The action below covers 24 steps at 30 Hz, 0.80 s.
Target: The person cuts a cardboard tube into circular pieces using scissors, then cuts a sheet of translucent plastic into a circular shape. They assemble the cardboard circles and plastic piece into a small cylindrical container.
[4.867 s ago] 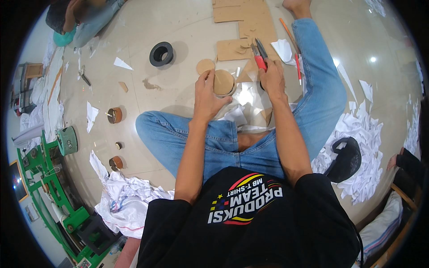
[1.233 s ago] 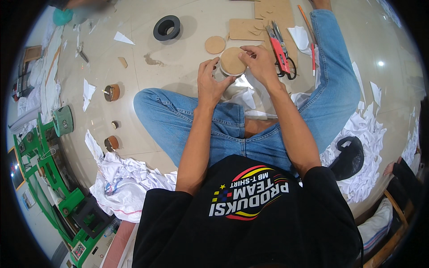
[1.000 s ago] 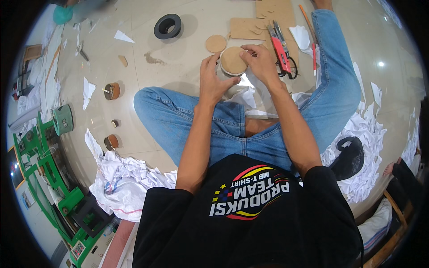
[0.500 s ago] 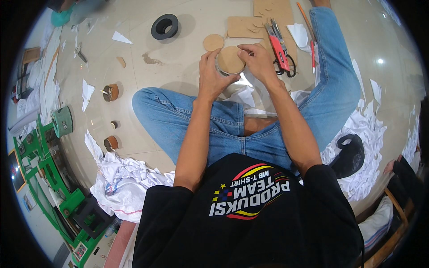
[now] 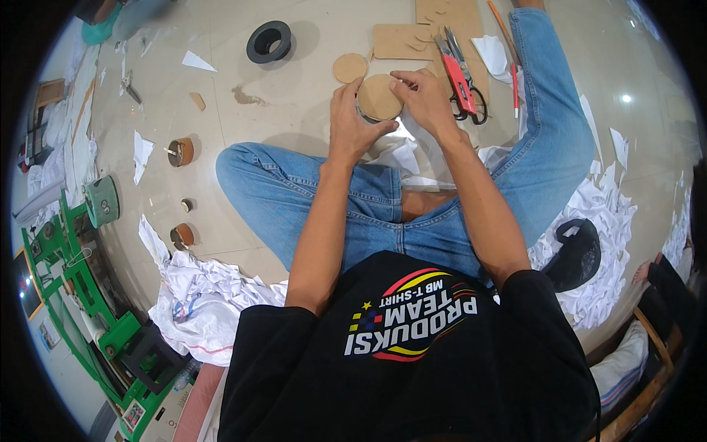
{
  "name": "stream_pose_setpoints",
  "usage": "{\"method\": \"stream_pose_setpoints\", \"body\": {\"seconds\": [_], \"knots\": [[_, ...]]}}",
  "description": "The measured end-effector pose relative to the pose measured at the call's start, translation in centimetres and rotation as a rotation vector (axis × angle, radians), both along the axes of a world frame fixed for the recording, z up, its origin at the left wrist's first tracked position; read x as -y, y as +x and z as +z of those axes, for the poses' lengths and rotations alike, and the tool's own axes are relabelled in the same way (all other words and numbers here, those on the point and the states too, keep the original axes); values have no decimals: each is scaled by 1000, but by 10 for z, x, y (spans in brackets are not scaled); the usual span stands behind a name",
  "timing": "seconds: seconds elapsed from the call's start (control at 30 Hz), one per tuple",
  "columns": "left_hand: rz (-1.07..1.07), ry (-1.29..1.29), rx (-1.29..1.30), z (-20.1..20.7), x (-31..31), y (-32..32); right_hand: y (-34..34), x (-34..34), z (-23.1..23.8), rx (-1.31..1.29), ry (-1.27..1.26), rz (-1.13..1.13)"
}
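Observation:
A round cardboard disc (image 5: 380, 96) lies on top of a round thing with a pale, shiny rim, whose kind I cannot make out. Around the left side of this round piece curls my left hand (image 5: 350, 127), thumb at its near edge. My right hand (image 5: 427, 104) pinches the disc's upper right edge between thumb and fingers. Just beyond lies a smaller cardboard disc (image 5: 350, 68). To the right of my hands are a red cutter knife (image 5: 462, 85) and scissors with black handles (image 5: 479, 110), resting on a cardboard sheet (image 5: 473, 65).
A black flanged ring (image 5: 259, 48) sits on the floor at the far left. Cut cardboard (image 5: 394, 42) and an orange pencil (image 5: 501, 26) lie ahead. Brown tape rolls (image 5: 185, 152) stand left. White cloth scraps (image 5: 604, 214) heap up on both sides; green machinery (image 5: 74, 280) is left.
Both hands keep their grip on the cardboard-topped round piece. The whole view has shifted very slightly; nothing else has visibly moved.

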State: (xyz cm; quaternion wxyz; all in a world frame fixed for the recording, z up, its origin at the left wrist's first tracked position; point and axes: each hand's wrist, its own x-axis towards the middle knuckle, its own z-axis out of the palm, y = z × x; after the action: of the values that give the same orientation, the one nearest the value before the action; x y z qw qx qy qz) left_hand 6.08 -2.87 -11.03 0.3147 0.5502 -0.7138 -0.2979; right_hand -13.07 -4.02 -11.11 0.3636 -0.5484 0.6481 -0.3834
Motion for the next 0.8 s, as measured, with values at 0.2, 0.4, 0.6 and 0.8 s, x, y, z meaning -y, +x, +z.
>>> {"method": "stream_pose_setpoints", "body": {"seconds": [0.2, 0.4, 0.6, 0.8], "knots": [[74, 40, -4, 1, -15, 1, -2, -2, 5, 25, 31, -18], [114, 21, 21, 1, -13, 10, -5, -6, 10, 138, 131, -42], [87, 44, -13, 2, -13, 10, -9, -5, 0, 18, 41, 14], [93, 39, 0, 4, -20, 11, -7, -13, 3, -4, 47, 35]]}}
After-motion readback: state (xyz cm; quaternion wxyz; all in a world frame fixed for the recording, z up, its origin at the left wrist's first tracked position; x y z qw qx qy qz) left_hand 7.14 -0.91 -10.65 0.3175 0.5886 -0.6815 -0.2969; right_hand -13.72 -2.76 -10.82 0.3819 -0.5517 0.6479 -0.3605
